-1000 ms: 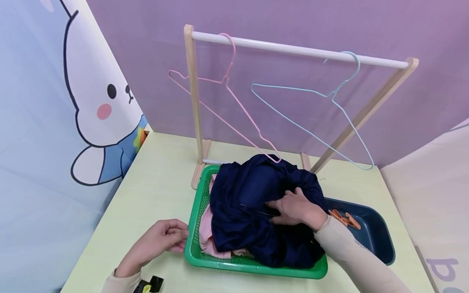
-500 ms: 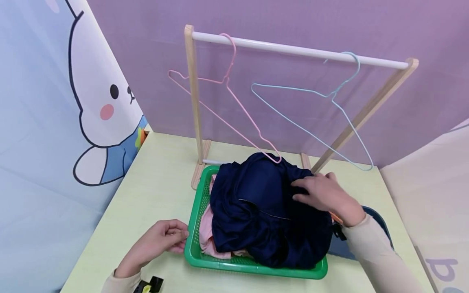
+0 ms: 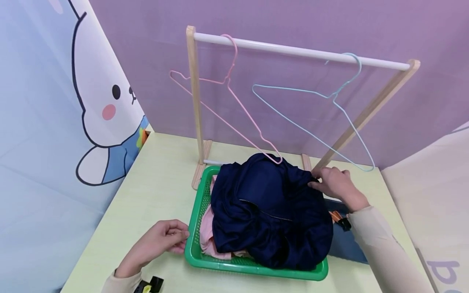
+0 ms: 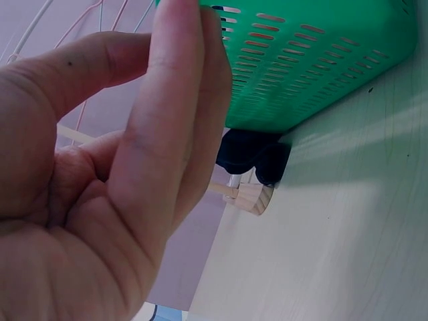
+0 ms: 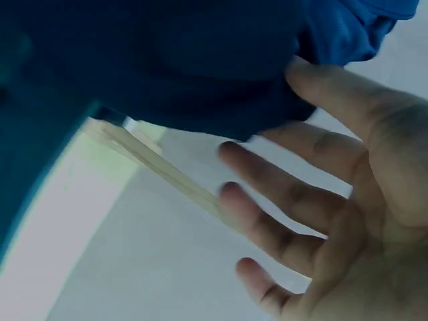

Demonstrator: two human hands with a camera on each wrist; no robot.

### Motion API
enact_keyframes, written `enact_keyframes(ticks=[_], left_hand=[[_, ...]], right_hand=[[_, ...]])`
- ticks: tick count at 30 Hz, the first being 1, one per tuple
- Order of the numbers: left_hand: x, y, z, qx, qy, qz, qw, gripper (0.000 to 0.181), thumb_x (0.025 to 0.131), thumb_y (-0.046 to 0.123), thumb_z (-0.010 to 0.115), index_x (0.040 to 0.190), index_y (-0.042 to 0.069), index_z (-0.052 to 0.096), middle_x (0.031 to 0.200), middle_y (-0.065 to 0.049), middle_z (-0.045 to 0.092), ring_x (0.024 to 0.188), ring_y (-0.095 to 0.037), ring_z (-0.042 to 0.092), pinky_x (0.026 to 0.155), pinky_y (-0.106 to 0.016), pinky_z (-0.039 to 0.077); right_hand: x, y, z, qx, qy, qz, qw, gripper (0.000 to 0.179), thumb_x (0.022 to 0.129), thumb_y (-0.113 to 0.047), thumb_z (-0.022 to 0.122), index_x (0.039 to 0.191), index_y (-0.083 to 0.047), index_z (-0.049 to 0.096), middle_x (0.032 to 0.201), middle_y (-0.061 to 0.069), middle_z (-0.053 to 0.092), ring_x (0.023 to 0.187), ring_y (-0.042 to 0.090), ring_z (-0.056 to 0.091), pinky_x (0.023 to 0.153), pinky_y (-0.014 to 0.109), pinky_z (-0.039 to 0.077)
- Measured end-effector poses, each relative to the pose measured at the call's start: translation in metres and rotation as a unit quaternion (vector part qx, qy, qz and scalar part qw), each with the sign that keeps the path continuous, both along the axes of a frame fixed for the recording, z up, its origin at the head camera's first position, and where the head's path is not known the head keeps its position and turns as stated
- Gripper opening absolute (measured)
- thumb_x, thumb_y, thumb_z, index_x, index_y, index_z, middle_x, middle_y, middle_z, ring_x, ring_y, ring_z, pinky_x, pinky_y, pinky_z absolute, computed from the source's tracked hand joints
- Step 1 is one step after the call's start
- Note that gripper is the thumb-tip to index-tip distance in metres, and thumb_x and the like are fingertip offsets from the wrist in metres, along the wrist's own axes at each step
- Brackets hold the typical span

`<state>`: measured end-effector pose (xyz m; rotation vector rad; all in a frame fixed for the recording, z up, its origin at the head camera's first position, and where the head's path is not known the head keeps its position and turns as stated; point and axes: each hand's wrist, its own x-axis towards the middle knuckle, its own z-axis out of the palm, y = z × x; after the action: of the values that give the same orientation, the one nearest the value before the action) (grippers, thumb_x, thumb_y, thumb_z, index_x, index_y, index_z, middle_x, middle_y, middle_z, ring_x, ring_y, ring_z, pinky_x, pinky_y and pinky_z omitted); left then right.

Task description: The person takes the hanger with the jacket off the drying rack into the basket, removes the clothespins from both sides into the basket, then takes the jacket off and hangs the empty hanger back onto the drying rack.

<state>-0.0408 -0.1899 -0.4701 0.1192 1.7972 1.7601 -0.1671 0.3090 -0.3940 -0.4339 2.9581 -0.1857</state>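
Observation:
A navy garment (image 3: 264,191) lies bunched in the green basket (image 3: 234,264), a thin pale line running across it. At its far right edge my right hand (image 3: 338,185) pinches the cloth between thumb and index finger; the other fingers spread loosely below in the right wrist view. My left hand (image 3: 161,238) holds the basket's left rim at its fingertips, though the exact contact is partly hidden. Pink cloth (image 3: 209,232) shows under the navy garment along the left side. In the left wrist view some dark cloth (image 4: 247,150) hangs beyond the basket wall.
Behind the basket stands a wooden rack with a white bar (image 3: 293,49). A pink hanger (image 3: 229,83) and a light blue hanger (image 3: 333,97) hang from it. A dark blue tray (image 3: 346,244) with orange clips (image 3: 335,216) sits right of the basket, partly behind my right arm.
My right hand has moved from the middle of the navy garment rightward and back to its far edge, now pinching it. The cloth's right side is spread wider. My left hand stays put.

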Motion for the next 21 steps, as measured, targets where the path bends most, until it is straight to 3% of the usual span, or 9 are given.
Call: enact_keyframes(ticks=[3,5,8,11,17,21], left_hand=[[0.0,0.0,0.0,-0.001,0.0,-0.002,1.0,0.026,0.101,0.008,0.057,0.115,-0.014,0.059,0.092,-0.017,0.071,0.082,-0.028,0.07,0.073,-0.045,0.06],[-0.001,0.001,0.001,0.0,0.001,-0.003,1.0,0.026,0.101,0.008,0.058,0.115,-0.014,0.059,0.092,-0.017,0.07,0.082,-0.028,0.07,0.072,-0.046,0.06],[-0.001,0.001,0.002,-0.002,0.0,-0.004,1.0,0.026,0.101,0.009,0.058,0.115,-0.013,0.059,0.091,-0.017,0.071,0.082,-0.028,0.07,0.073,-0.046,0.06],[-0.001,0.001,0.003,-0.005,0.0,-0.007,1.0,0.027,0.101,0.01,0.059,0.114,-0.013,0.06,0.091,-0.016,0.071,0.081,-0.027,0.07,0.073,-0.045,0.06],[-0.001,0.0,0.003,-0.011,0.001,-0.01,0.9999,0.027,0.1,0.011,0.06,0.113,-0.013,0.06,0.09,-0.017,0.071,0.082,-0.028,0.07,0.072,-0.044,0.06],[-0.002,0.0,0.002,-0.015,-0.002,-0.008,0.9998,0.028,0.1,0.012,0.061,0.113,-0.012,0.06,0.09,-0.017,0.071,0.082,-0.029,0.07,0.072,-0.043,0.06]], right_hand=[[0.0,0.002,-0.005,-0.023,0.023,0.0,0.9995,0.007,0.089,-0.021,0.075,0.084,-0.02,0.07,0.088,0.004,0.068,0.083,0.034,0.059,0.075,0.066,0.037],[0.0,0.001,-0.006,-0.025,0.043,-0.002,0.9988,0.001,0.089,-0.019,0.074,0.089,-0.018,0.074,0.098,0.008,0.067,0.088,0.039,0.057,0.077,0.066,0.037],[0.005,-0.003,-0.003,-0.025,0.071,0.0,0.9971,0.009,0.09,-0.017,0.073,0.098,-0.015,0.076,0.11,0.015,0.063,0.096,0.043,0.053,0.079,0.065,0.035],[0.015,-0.011,0.005,-0.044,0.112,0.019,0.9926,0.012,0.089,-0.014,0.075,0.1,-0.013,0.077,0.111,0.015,0.062,0.097,0.042,0.052,0.078,0.063,0.035],[0.039,-0.036,0.026,-0.075,0.207,0.084,0.9719,0.014,0.081,-0.009,0.08,0.094,-0.013,0.078,0.105,0.011,0.063,0.091,0.036,0.054,0.073,0.059,0.037],[0.053,-0.056,0.036,-0.075,0.251,0.127,0.9567,0.017,0.078,-0.008,0.082,0.093,-0.014,0.078,0.091,0.005,0.063,0.081,0.029,0.057,0.071,0.054,0.039]])
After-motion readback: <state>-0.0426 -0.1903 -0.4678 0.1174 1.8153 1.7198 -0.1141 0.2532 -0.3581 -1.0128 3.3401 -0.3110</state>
